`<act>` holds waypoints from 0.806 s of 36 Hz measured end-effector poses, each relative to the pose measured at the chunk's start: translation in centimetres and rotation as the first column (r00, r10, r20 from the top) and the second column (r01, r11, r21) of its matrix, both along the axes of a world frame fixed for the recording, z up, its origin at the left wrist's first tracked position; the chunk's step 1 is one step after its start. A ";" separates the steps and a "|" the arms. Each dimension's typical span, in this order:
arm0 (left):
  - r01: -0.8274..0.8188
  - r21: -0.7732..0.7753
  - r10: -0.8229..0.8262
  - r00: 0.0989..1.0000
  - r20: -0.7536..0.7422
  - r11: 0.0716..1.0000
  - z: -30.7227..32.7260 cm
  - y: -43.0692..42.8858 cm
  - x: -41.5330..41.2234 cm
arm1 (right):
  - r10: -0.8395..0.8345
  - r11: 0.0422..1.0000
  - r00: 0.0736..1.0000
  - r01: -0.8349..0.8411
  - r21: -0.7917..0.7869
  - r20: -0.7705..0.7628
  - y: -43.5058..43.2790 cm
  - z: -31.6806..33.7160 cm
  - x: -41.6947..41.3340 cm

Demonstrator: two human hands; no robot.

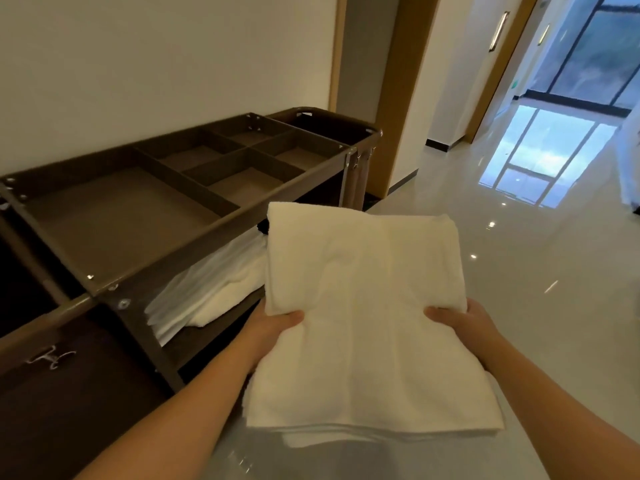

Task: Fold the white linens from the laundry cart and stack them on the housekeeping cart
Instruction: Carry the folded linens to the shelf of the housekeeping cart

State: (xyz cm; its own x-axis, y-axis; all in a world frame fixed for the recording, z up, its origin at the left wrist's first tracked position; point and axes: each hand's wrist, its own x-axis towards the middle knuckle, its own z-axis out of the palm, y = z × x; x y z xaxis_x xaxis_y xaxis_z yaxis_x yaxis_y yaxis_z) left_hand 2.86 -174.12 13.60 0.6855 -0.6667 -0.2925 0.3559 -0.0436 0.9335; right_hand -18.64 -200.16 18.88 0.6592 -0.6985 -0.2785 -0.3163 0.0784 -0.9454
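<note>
Towel, folded into a thick rectangle, hangs in the air just beside the cart, gripped at its side edges by the left hand and right hand, thumbs on top. Best to keep the 2 grips level so the layers do not slip, then slide it flat onto the stack on the lower shelf.

no readable text, labels or signs
</note>
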 end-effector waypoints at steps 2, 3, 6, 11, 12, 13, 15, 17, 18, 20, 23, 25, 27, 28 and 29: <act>-0.054 0.004 0.054 0.999 -0.005 0.999 -0.8 -1.6 0.7 | 0.052 0.999 0.999 -0.052 -0.017 -0.003 -2.8 -0.5 2.1; -0.077 0.008 0.077 0.997 -0.003 0.997 -1.1 -2.5 1.0 | 0.081 0.996 0.997 -0.082 -0.026 -0.009 -4.3 -0.8 3.2; -0.163 -0.002 0.163 0.987 0.001 0.987 -2.1 -5.4 1.5 | 0.178 0.983 0.984 -0.178 -0.031 -0.011 -8.8 -1.4 6.8; -0.331 0.016 0.331 0.944 0.008 0.944 -3.6 -10.1 2.3 | 0.371 0.928 0.928 -0.371 -0.039 -0.020 -15.8 -2.3 13.6; -0.366 0.025 0.366 0.931 0.006 0.930 -3.9 -10.9 2.5 | 0.414 0.909 0.910 -0.415 -0.042 -0.024 -17.1 -2.5 15.0; -0.396 0.030 0.396 0.918 0.003 0.918 -4.2 -11.7 2.7 | 0.449 0.893 0.893 -0.449 -0.037 -0.030 -18.2 -2.7 16.4; -0.452 0.023 0.452 0.892 -0.013 0.892 -4.9 -13.0 3.1 | 0.509 0.860 0.860 -0.510 -0.026 -0.044 -20.1 -3.4 19.2; -0.512 0.025 0.513 0.857 -0.048 0.858 -5.9 -14.0 3.7 | 0.563 0.825 0.825 -0.565 -0.025 -0.054 -21.5 -4.2 21.8; -0.536 0.030 0.537 0.842 -0.056 0.844 -6.3 -14.5 4.0 | 0.582 0.811 0.811 -0.584 -0.023 -0.062 -22.0 -4.6 23.0; -0.568 0.032 0.569 0.820 -0.059 0.822 -7.1 -15.4 4.6 | 0.615 0.786 0.786 -0.618 -0.035 -0.070 -22.7 -5.6 25.3; -0.631 0.038 0.632 0.772 -0.067 0.775 -9.0 -16.8 5.9 | 0.643 0.763 0.762 -0.646 -0.021 -0.075 -23.8 -7.6 28.4; -0.660 0.044 0.661 0.747 -0.073 0.750 -10.3 -17.7 6.7 | 0.660 0.748 0.746 -0.663 -0.017 -0.084 -24.6 -9.4 30.5; -0.677 0.064 0.680 0.730 -0.075 0.734 -11.5 -18.6 7.4 | 0.680 0.729 0.726 -0.685 -0.018 -0.098 -25.4 -11.1 32.5; -0.683 0.077 0.688 0.722 -0.076 0.726 -12.0 -19.0 7.9 | 0.693 0.716 0.713 -0.698 -0.011 -0.103 -25.8 -11.9 33.6; -0.696 0.098 0.703 0.708 -0.072 0.711 -12.5 -19.4 8.4 | 0.708 0.702 0.699 -0.712 -0.007 -0.101 -26.2 -12.6 34.7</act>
